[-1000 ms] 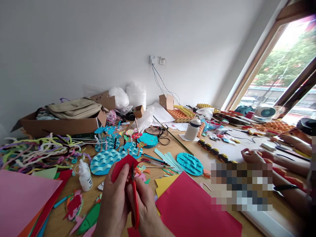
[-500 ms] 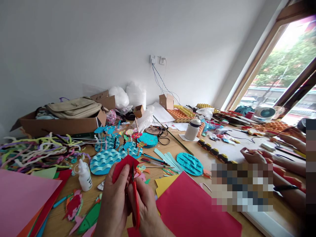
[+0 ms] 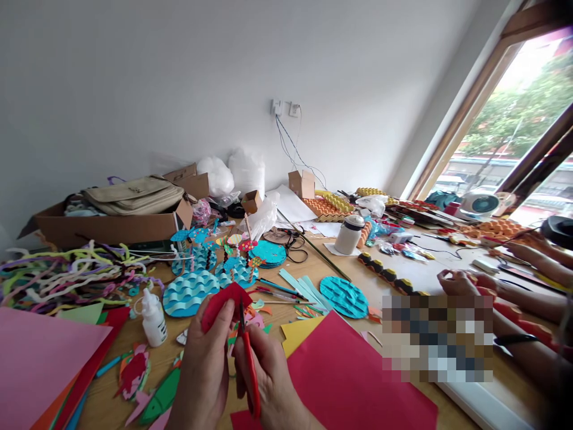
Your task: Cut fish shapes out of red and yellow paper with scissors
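Low in the middle of the head view, my left hand (image 3: pixel 206 352) pinches a small piece of red paper (image 3: pixel 219 303) between thumb and fingers. My right hand (image 3: pixel 271 373) is closed round the red handles of a pair of scissors (image 3: pixel 251 370). Their dark blades point up and meet the right edge of the red piece. A large red sheet (image 3: pixel 358 382) lies on the table right of my hands, over a yellow sheet (image 3: pixel 302 337). Left of my left hand are a green paper fish (image 3: pixel 162 391) and a white glue bottle (image 3: pixel 154 321).
Wavy blue paper discs (image 3: pixel 190 292) and pens (image 3: pixel 282 291) lie beyond my hands. Pipe cleaners (image 3: pixel 80 269) and coloured sheets (image 3: pixel 45 358) are at left. A lidded white cup (image 3: pixel 349 236) stands farther back. Another person's hands (image 3: pixel 461 280) are at right.
My right hand and the scissors have shifted slightly right and down, a little apart from my left hand. The red piece stays pinched, tilted slightly differently.
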Action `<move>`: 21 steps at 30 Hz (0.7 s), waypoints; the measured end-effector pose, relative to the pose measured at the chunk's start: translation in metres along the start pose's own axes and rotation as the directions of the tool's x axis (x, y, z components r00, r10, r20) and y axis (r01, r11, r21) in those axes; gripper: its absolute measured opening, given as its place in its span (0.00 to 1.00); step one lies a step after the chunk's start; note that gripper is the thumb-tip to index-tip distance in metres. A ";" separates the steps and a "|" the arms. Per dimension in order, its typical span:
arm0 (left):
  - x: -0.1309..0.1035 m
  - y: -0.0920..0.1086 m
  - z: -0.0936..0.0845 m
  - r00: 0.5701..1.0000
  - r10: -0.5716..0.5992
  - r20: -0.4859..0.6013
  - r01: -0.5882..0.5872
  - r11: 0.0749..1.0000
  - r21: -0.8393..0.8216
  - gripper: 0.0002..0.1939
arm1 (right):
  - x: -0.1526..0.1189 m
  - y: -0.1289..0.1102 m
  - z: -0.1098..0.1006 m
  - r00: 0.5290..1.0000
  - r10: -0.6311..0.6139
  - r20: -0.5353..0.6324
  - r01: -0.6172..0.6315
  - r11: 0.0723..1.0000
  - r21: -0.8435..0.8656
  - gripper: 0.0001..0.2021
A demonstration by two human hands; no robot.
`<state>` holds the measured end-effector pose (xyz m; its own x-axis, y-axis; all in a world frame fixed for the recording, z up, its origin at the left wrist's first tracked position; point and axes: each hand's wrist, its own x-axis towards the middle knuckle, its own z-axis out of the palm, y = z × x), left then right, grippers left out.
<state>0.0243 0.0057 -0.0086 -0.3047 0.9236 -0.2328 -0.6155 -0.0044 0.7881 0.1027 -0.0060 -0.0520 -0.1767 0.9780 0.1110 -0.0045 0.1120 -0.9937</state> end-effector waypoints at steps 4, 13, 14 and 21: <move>0.002 -0.001 -0.002 0.999 0.016 0.045 -0.016 1.000 0.000 0.11 | 0.000 0.003 -0.002 0.999 -0.034 -0.017 0.033 0.998 -0.047 0.27; 0.012 -0.005 -0.007 0.992 0.076 0.105 -0.082 0.996 0.045 0.09 | -0.003 0.005 -0.010 1.000 0.001 0.022 0.002 0.994 -0.106 0.27; 0.013 -0.006 -0.008 0.992 0.075 0.100 -0.080 0.996 0.049 0.09 | -0.003 0.004 -0.010 1.000 0.004 0.022 -0.002 0.994 -0.107 0.27; 0.011 -0.004 -0.005 0.998 0.059 0.029 -0.060 0.997 0.045 0.09 | -0.006 -0.003 -0.016 0.995 0.054 0.082 -0.047 0.995 -0.086 0.23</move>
<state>0.0196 0.0135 -0.0173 -0.3196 0.9323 -0.1694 -0.5626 -0.0428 0.8256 0.1198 -0.0095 -0.0497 -0.2565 0.9649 0.0556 0.0888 0.0808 -0.9928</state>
